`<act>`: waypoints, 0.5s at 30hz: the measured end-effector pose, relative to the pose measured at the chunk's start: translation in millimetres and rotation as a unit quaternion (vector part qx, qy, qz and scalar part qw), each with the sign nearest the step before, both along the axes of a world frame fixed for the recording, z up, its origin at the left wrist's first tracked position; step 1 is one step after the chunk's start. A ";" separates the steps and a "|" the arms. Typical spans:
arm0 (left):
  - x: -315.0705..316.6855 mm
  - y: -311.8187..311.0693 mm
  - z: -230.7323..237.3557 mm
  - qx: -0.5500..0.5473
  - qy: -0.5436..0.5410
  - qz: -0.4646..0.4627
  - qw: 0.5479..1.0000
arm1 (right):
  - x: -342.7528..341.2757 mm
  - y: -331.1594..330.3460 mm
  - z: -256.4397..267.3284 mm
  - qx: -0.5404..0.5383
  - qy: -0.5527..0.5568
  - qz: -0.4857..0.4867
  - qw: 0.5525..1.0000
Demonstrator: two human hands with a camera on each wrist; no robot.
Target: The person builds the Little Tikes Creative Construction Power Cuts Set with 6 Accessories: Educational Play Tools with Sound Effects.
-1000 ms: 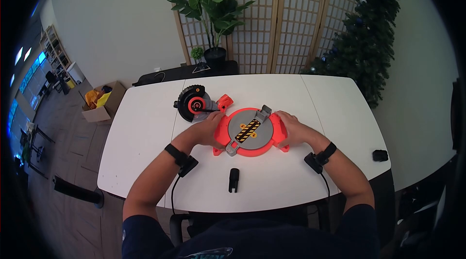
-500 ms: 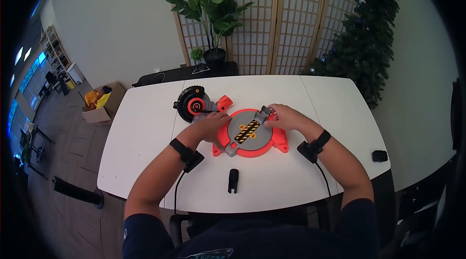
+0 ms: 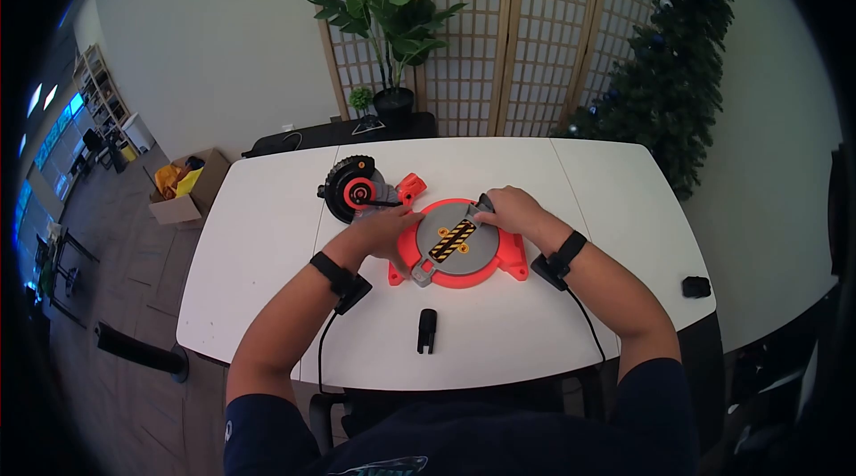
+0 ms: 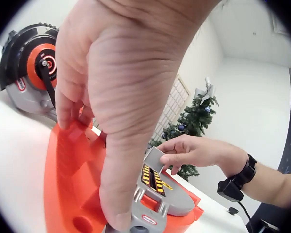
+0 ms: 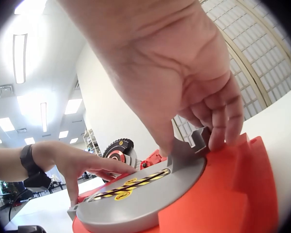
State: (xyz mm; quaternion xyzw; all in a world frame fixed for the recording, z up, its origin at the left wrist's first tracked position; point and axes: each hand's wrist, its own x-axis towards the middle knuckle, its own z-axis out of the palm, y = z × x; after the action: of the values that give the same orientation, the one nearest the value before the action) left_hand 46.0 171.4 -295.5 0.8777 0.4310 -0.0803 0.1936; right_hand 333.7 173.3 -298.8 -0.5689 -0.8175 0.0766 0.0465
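Head view has a red base [image 3: 513,255] lying flat on the white tabletop [image 3: 218,253], in the middle of the frame, with its round gray plate [image 3: 485,249] facing up, easy to reach from both sides. The left hand [image 3: 383,232] is spread wide over the base's left side, not clenched — fingers touch the far part, and the thumb is down by the near gray tab [image 4: 151,221]. I think it is there so the base won't slide. The right hand [image 3: 517,211] pinches the gray stand-up piece [image 5: 181,156] at the plate's far edge, thumb on one side and fingers on the other, maybe for a good grip. The black wheel part [image 3: 343,189] sits up and left — likely out of the way. A small black piece [image 3: 427,332] lies below the base, near the person.
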 end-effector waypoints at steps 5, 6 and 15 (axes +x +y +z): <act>-2.1 2.2 -1.3 -0.004 -0.026 -0.009 1.000 | -2.2 1.9 0.6 0.005 -0.001 0.004 1.000; -1.7 2.2 0.6 -0.011 -0.027 -0.011 1.000 | -3.4 0.9 1.5 0.004 0.003 -0.006 1.000; -0.7 4.5 -3.7 -0.002 -0.028 -0.012 1.000 | -2.9 4.9 -3.1 -0.003 0.022 -0.008 1.000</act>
State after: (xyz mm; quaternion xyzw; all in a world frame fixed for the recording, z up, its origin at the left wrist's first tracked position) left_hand 45.3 175.9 -299.2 0.8845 0.4144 -0.0589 0.2059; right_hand 330.7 178.2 -301.9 -0.5733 -0.8117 0.0915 0.0633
